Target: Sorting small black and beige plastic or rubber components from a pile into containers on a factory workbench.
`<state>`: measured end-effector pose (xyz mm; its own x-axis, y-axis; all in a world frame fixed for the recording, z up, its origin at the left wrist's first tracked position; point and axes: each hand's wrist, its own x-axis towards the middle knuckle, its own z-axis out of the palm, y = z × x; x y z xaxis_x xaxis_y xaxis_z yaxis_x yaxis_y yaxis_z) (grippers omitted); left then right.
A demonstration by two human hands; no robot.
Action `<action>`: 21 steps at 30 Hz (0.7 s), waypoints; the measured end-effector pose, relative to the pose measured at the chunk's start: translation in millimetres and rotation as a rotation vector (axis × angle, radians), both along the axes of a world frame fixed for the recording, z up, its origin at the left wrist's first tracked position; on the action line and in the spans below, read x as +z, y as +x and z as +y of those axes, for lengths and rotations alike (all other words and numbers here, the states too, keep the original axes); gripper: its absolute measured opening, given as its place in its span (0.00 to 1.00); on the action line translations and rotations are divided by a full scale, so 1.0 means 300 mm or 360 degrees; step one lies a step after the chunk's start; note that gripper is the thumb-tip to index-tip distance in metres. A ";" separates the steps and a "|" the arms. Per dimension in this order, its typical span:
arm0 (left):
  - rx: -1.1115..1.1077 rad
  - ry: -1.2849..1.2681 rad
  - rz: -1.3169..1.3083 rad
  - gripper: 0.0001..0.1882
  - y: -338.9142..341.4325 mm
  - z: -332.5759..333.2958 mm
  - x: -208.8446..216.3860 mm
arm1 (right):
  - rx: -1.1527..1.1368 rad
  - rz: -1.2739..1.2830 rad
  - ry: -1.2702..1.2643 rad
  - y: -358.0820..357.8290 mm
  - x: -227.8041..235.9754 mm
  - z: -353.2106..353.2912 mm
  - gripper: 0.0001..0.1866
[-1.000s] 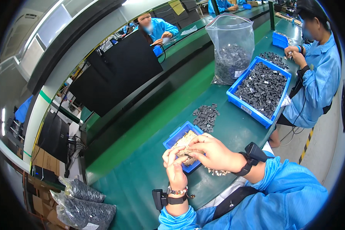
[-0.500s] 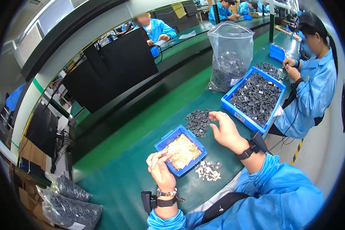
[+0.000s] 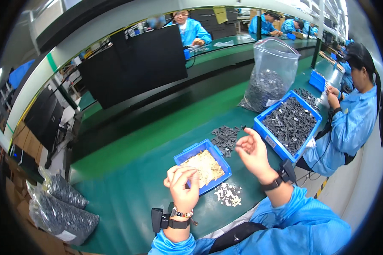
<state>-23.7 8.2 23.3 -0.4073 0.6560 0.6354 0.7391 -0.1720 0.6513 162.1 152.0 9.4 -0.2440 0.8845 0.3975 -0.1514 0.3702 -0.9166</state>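
My left hand point(image 3: 182, 183) is over the near left corner of a small blue tray point(image 3: 226, 173), its thumb and fingers drawn together in a pinch. Whatever may be between those fingertips is too small to make out. Inside the tray lies a heap of small cream-coloured pieces point(image 3: 208, 165). My right hand point(image 3: 255, 156) hovers to the right of a loose pile of small black parts point(image 3: 224, 139), fingers bent and apart from the thumb. A tiny dark piece shows by its upper fingertip; whether they touch, I cannot tell. Small white and black bits point(image 3: 228, 195) lie scattered before the tray.
A large blue bin point(image 3: 266, 135) full of black parts stands to the right, with a clear bag point(image 3: 270, 80) of them behind it. Two more filled bags point(image 3: 64, 216) sit at lower left. A dark panel point(image 3: 134, 66) rises beyond. A co-worker point(image 3: 349, 114) sits at right.
The view has shifted a little. My left fingers have drawn closer together and risen slightly from the tray's contents. My right hand has turned, with its fingers more bent.
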 end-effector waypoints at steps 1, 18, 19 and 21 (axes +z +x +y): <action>-0.0014 0.0029 0.0104 0.05 0.007 -0.003 0.003 | 0.0180 0.0180 -0.0126 -0.024 0.032 -0.060 0.35; -0.0116 0.0421 0.0167 0.15 -0.007 -0.022 0.011 | 0.0591 0.0432 -0.0466 -0.212 0.073 -0.290 0.27; -0.0142 0.0418 0.0161 0.15 -0.006 -0.021 0.014 | 0.0639 0.0476 -0.0521 -0.209 0.071 -0.290 0.26; -0.0128 0.0419 0.0163 0.15 -0.003 -0.019 0.020 | 0.0651 0.0534 -0.0613 -0.210 0.074 -0.289 0.26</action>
<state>-24.6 2.5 29.2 -0.2856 0.4908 0.8231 0.7759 -0.3857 0.4992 99.1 65.4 31.7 -0.5088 0.8410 0.1840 -0.5113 -0.1234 -0.8505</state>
